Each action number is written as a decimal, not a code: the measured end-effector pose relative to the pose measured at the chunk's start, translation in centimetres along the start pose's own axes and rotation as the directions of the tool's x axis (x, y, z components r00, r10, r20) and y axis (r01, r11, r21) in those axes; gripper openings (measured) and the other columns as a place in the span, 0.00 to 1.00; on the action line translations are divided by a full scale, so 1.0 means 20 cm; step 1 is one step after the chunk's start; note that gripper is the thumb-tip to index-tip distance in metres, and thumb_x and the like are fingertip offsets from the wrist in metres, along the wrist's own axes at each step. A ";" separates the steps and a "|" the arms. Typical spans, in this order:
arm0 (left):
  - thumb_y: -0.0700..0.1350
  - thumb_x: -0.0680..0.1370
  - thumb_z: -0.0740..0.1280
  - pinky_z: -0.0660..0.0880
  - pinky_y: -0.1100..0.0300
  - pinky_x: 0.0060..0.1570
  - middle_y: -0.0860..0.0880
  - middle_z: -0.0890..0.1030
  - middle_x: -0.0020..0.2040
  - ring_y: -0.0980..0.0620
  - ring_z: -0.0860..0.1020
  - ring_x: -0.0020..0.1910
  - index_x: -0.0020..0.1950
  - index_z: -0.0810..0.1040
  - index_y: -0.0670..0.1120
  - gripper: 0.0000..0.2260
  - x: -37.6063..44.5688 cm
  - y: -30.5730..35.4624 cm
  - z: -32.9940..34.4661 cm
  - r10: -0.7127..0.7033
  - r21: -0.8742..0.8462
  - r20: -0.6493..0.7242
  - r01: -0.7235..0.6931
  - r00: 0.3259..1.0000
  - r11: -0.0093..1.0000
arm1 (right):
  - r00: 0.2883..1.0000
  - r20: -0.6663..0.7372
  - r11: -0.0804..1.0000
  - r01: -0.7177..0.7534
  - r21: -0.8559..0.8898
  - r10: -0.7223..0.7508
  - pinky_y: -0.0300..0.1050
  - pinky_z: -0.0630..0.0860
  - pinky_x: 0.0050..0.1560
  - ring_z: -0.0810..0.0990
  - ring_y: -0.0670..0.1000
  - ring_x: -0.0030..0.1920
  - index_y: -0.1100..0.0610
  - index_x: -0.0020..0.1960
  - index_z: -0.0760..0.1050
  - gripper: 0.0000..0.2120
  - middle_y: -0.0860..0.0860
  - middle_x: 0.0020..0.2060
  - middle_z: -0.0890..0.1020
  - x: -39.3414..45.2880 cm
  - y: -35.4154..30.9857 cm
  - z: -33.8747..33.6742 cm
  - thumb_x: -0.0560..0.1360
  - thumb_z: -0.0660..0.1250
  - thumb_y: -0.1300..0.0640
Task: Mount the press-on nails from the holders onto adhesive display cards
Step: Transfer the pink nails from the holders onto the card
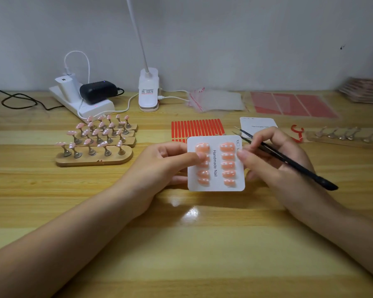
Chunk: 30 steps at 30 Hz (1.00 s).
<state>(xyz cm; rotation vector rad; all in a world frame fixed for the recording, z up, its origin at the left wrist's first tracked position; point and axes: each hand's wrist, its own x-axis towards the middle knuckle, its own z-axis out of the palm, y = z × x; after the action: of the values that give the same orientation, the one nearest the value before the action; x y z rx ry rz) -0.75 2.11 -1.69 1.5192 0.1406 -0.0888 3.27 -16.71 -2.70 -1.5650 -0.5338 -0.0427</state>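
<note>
Both hands hold the display card (pixel 215 181) of peach nails above the table's (pixel 181 244) middle: left hand (pixel 168 162) pinches its left edge, right hand (pixel 274 160) its right, also gripping black tweezers (pixel 289 161).

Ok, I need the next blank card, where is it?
In the head view, the blank card lies right of centre behind the right hand, right of the red strip sheet.

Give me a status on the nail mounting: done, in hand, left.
Done: the card carries two columns of five peach nails. In hand: left hand and right hand hold that card, the right also gripping tweezers. Left: the wooden holders still carry nails, and another card lies behind.
</note>
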 end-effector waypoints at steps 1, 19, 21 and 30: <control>0.46 0.63 0.71 0.80 0.59 0.47 0.45 0.85 0.45 0.49 0.83 0.45 0.49 0.82 0.40 0.17 0.00 0.00 0.00 -0.002 0.003 0.006 0.002 1.000 1.000 | 1.000 0.014 1.000 -0.008 0.014 0.008 0.33 0.74 0.28 0.79 0.41 0.31 0.55 0.39 0.69 0.10 0.44 0.30 0.79 0.00 0.01 0.00 0.70 0.70 0.63; 0.42 0.75 0.67 0.76 0.71 0.32 0.49 0.85 0.40 0.59 0.82 0.37 0.42 0.85 0.50 0.07 0.00 -0.02 -0.01 0.037 0.062 -0.009 -0.037 0.999 0.997 | 0.965 -0.247 0.995 0.100 0.013 -0.093 0.33 0.67 0.26 0.68 0.44 0.24 0.46 0.36 0.80 0.14 0.46 0.23 0.73 0.01 0.00 -0.06 0.71 0.63 0.39; 0.41 0.75 0.67 0.75 0.71 0.31 0.50 0.85 0.38 0.60 0.82 0.36 0.41 0.85 0.52 0.09 0.00 -0.02 0.00 0.053 0.074 -0.017 -0.052 0.998 0.996 | 0.983 -0.143 0.993 0.120 0.010 -0.117 0.34 0.64 0.26 0.66 0.46 0.23 0.45 0.41 0.83 0.20 0.47 0.21 0.70 -0.01 -0.01 -0.05 0.73 0.58 0.35; 0.41 0.75 0.67 0.74 0.72 0.31 0.54 0.84 0.36 0.62 0.81 0.34 0.39 0.84 0.56 0.12 -0.01 -0.02 0.01 0.094 0.108 -0.029 -0.090 0.995 0.990 | 0.999 0.013 0.999 0.035 0.035 -0.035 0.34 0.70 0.27 0.73 0.45 0.24 0.49 0.39 0.83 0.08 0.53 0.25 0.77 -0.02 -0.03 -0.01 0.67 0.70 0.45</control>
<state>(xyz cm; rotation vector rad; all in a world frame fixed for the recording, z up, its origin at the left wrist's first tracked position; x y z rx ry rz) -0.93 1.83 -2.02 1.6324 0.0933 0.0032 2.63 -16.97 -2.22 -1.5229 -0.5700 -0.0491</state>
